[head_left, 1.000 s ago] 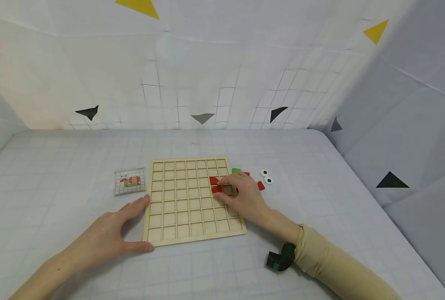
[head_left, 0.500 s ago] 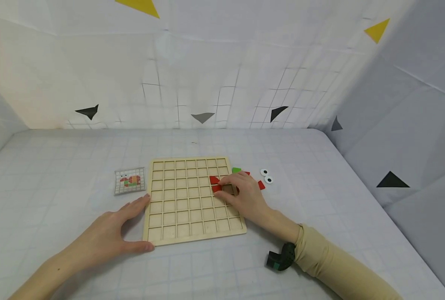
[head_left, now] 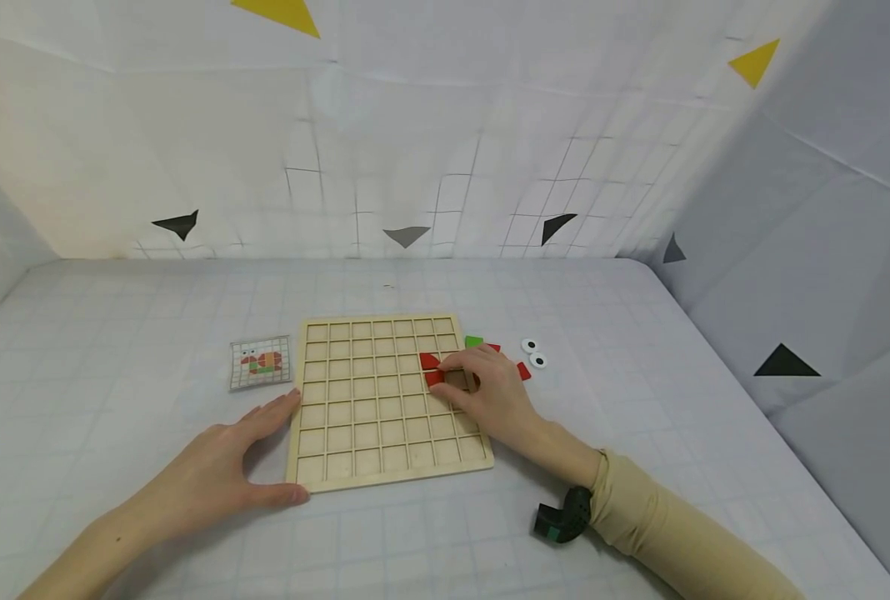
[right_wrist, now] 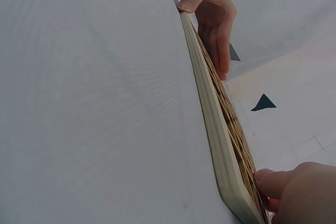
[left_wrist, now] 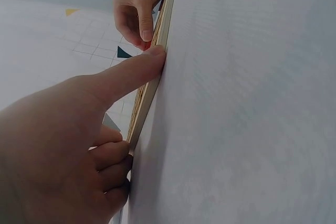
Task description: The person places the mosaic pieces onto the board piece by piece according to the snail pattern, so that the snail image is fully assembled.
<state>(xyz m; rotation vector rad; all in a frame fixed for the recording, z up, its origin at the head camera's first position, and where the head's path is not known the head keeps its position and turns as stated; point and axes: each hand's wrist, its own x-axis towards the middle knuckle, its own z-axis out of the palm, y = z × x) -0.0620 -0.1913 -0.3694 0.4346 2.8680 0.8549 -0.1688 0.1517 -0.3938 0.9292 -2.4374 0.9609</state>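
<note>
A square wooden grid board (head_left: pixel 362 408) lies flat on the table in the head view. My left hand (head_left: pixel 212 467) rests at its left side, thumb on the near left corner and fingertips against the left edge. On the right part of the board my right hand (head_left: pixel 493 396) bends over the cells, thumb and forefinger pinching at a lower red tile (head_left: pixel 434 378). Just above that tile lies an upper red tile (head_left: pixel 429 361) with a curved side, close to the forefinger tip. The palm hides some cells and part of the board's right edge.
Left of the board lies a small picture card (head_left: pixel 260 363) with a coloured figure on a grid. Beyond my right hand are a green tile (head_left: pixel 473 341), a red tile (head_left: pixel 523 371) and two eye discs (head_left: pixel 538 361). A black device (head_left: pixel 562 518) sits at the right wrist.
The lower red tile has shifted very slightly under the right fingertips. Both hands and the board otherwise keep their places.
</note>
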